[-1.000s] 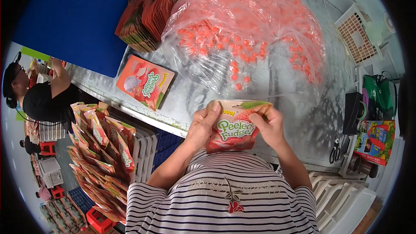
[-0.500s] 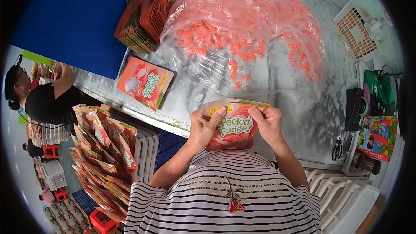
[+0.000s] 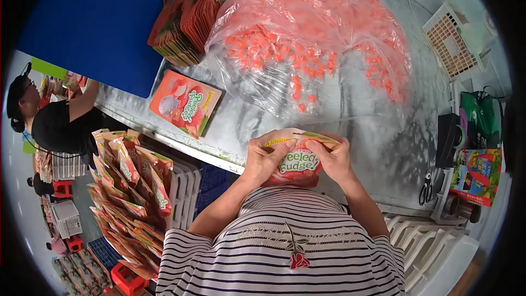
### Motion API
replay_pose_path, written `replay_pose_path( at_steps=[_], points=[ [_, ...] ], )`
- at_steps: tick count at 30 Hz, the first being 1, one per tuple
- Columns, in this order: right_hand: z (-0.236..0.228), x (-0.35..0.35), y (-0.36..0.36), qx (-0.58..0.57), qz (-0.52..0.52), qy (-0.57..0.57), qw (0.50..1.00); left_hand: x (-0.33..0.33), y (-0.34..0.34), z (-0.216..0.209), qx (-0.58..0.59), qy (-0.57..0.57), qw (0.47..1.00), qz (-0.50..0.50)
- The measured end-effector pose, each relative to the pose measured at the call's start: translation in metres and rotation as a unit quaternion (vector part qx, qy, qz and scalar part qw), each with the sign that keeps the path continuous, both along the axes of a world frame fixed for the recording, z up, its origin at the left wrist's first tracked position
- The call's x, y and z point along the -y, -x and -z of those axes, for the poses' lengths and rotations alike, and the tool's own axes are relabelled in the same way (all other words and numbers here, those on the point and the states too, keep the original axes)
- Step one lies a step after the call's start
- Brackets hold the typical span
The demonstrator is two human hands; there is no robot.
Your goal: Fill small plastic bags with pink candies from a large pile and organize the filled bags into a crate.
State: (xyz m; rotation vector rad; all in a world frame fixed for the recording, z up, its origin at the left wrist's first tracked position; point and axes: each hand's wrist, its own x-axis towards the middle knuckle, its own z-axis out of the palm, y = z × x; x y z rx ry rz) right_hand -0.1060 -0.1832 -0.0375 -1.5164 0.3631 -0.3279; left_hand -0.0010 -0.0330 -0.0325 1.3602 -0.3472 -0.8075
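While both hands (image 3: 258, 161) (image 3: 335, 159) pinch a pouch (image 3: 297, 168) between fingers (image 3: 279, 151), red stools (image 3: 127, 280) stand left of the grey table (image 3: 383, 167).

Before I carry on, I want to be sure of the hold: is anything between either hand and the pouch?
Nothing visible is. The left hand and right hand both grip the pouch directly, near its top edge. The big clear plastic bag lies beyond it on the table, not between.

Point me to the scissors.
In the head view, the black-handled scissors are toward the near right corner of the table, just below the black box and right of the person's right hand.
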Motion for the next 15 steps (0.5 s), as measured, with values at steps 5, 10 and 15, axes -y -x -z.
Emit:
replay_pose_path(
  at_steps=[5, 10, 15],
  points=[
    [0.018, 0.011, 0.007, -0.024, 0.014, -0.032, 0.999, -0.007, -0.006, 0.004, 0.012, -0.042, 0.998, 0.038],
    [0.018, 0.017, 0.019, -0.018, 0.080, 0.082, 0.993, -0.012, -0.004, 0.017, 0.053, -0.014, 0.998, -0.028],
    [0.022, 0.021, 0.019, -0.004, 0.087, 0.176, 0.981, -0.006, -0.010, 0.019, 0.056, -0.013, 0.998, -0.029]
  ],
)
